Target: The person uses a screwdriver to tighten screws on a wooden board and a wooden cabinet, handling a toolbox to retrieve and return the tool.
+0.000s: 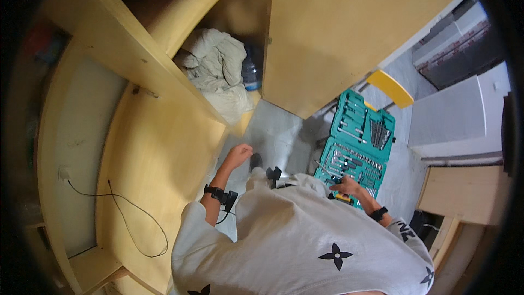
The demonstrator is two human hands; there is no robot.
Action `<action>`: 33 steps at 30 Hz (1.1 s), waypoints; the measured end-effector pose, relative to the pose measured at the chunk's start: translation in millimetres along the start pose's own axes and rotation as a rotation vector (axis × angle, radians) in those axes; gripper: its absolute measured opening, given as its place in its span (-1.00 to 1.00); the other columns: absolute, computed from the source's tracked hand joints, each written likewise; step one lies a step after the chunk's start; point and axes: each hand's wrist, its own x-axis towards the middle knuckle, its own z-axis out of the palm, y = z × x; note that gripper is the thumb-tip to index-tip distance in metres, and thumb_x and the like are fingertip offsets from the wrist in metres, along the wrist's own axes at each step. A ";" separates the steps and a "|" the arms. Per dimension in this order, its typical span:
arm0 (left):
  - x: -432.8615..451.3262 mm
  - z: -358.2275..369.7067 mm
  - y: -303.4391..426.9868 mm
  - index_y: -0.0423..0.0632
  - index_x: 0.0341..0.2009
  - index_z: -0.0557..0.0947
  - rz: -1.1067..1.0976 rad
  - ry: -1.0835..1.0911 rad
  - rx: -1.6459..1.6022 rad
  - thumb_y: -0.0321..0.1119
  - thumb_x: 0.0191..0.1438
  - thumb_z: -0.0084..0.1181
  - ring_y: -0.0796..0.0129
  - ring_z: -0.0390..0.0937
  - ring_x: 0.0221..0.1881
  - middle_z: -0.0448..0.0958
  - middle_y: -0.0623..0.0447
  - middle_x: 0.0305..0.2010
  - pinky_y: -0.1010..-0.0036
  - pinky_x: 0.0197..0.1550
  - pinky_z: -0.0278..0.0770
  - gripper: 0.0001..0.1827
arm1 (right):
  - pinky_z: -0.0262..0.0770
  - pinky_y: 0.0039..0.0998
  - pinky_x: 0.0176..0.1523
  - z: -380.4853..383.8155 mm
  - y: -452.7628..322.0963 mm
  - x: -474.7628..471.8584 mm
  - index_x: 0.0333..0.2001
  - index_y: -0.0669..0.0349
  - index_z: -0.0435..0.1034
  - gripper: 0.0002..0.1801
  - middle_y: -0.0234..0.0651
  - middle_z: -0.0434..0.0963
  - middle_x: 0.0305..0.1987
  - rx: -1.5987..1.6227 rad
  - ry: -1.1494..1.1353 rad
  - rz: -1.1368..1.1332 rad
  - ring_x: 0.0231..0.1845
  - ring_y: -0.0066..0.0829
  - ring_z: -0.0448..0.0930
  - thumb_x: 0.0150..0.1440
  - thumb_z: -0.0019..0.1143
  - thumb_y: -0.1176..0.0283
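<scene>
My right hand [347,185] is closed around the handle of a screwdriver [326,170], whose thin metal shaft points up and to the left. It is over the lower half of an opened green tool case [333,135]. Sockets [352,150], ratchets and other small tools sit in the case's moulded slots, and a fan of dark hex keys [380,135] fills part of the upper half. My left hand [239,155] hangs above the grey floor with its fingers curled together; nothing shows in it.
An open wooden cabinet door [348,28] stands ahead. Behind its edge lie a crumpled pale cloth [219,65] and a large water bottle [250,73]. To the left, a black cable [135,205] trails over a wooden desk [163,159]. A yellow-backed chair [391,88] adjoins the case.
</scene>
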 end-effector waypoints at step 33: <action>19.1 -76.5 705.2 -0.21 -0.15 0.46 1.717 0.048 0.187 -0.32 -0.11 0.19 0.45 0.40 -0.20 0.45 0.02 -0.23 0.55 -0.12 0.37 -0.59 | 0.42 -0.46 -0.23 -182.8 -533.2 -208.8 -0.22 0.33 0.35 -0.71 -0.25 0.48 -0.26 0.238 1.629 -2.356 -0.30 -0.40 0.50 -0.10 0.11 0.62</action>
